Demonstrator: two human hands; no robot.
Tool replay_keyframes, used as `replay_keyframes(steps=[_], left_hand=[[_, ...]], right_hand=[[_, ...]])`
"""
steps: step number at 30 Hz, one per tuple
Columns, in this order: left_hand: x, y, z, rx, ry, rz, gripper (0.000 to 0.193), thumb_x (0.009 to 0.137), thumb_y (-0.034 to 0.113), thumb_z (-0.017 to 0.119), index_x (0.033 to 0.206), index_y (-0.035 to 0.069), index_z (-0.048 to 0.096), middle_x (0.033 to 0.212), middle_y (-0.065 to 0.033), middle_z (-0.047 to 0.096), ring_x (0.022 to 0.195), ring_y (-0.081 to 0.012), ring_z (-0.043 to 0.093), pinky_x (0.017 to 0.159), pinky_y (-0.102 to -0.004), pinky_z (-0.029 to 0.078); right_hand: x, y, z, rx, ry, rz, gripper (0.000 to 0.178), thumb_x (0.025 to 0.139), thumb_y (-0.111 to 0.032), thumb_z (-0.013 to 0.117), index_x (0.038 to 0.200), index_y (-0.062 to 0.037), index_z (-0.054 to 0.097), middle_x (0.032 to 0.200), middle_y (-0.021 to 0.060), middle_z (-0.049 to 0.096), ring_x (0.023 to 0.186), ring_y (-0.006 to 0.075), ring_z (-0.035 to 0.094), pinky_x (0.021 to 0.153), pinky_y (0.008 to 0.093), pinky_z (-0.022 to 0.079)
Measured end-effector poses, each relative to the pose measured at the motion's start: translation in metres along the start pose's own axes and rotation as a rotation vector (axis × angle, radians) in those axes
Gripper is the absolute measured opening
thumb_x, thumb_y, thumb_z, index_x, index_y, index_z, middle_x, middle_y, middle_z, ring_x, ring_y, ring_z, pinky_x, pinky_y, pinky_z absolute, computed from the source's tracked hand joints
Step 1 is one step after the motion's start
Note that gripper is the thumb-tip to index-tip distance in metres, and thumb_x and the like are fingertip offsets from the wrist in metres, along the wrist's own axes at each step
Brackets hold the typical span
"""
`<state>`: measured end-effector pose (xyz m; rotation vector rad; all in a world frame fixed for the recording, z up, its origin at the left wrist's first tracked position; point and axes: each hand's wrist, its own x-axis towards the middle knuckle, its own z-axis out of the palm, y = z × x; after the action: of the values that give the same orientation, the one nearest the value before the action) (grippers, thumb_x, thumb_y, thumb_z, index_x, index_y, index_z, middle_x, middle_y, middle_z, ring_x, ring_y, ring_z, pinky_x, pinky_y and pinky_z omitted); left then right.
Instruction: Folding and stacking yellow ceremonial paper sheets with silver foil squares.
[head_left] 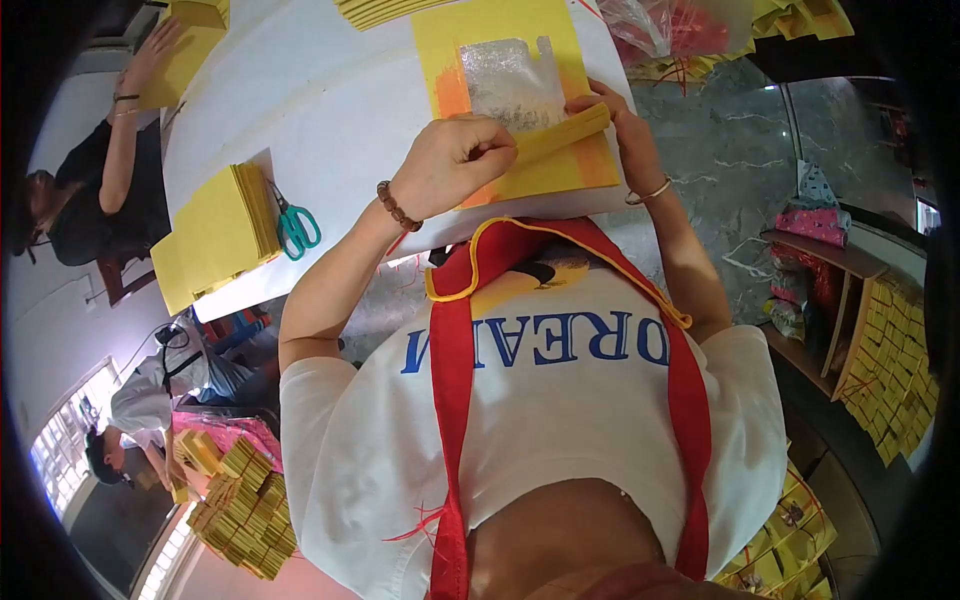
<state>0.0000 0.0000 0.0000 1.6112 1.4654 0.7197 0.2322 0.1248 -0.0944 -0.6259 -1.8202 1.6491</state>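
A sheet of yellow paper [603, 170] with a silver foil square and orange patches lies at the front edge of the white table. Its near part is folded over into a narrow flat strip [562, 136]. My left hand [455, 165], with a beaded bracelet at the wrist, is closed at the strip's left end, the fingers curled in. At the right end, my right hand [615, 118] grips the strip between bent fingers, and a bangle sits on that wrist. The fingertips of my left hand are partly hidden.
Left on the white table [330, 110] are folded yellow papers [215, 235] and teal-handled scissors [297, 228]. More yellow paper [385, 12] lies at the far edge, near a clear plastic bag [665, 25]. A co-worker's hand [152, 50] rests on yellow paper; another person [165, 390] handles yellow bundles.
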Motion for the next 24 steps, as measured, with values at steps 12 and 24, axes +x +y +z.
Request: replay_keyframes(steps=[12, 24], left_hand=[[-0.014, -0.015, -0.027, 0.374, 0.138, 0.382, 0.039, 0.073, 0.014, 0.064, 0.111, 0.006, 0.058, 0.111, -0.0123, 0.055, 0.108, -0.0289, 0.048, 0.087, -0.0345, 0.042], [-0.034, -0.004, -0.021, 0.779, 0.256, 0.505, 0.035, 0.069, 0.008, 0.052, 0.103, 0.006, 0.061, 0.102, -0.0098, 0.06, 0.091, -0.023, 0.056, 0.076, -0.0326, 0.043]], right_hand=[[0.0, 0.002, 0.006, 0.079, 0.05, 0.052, 0.025, 0.081, -0.008, 0.059, 0.105, -0.0017, 0.06, 0.114, 0.0045, 0.057, 0.13, 0.023, 0.028, 0.106, 0.0382, 0.022], [0.005, -0.081, -0.002, -0.987, -0.292, -0.444, 0.034, 0.071, -0.019, 0.067, 0.105, -0.0201, 0.063, 0.12, 0.0024, 0.056, 0.124, 0.0266, 0.039, 0.102, 0.0417, 0.022]])
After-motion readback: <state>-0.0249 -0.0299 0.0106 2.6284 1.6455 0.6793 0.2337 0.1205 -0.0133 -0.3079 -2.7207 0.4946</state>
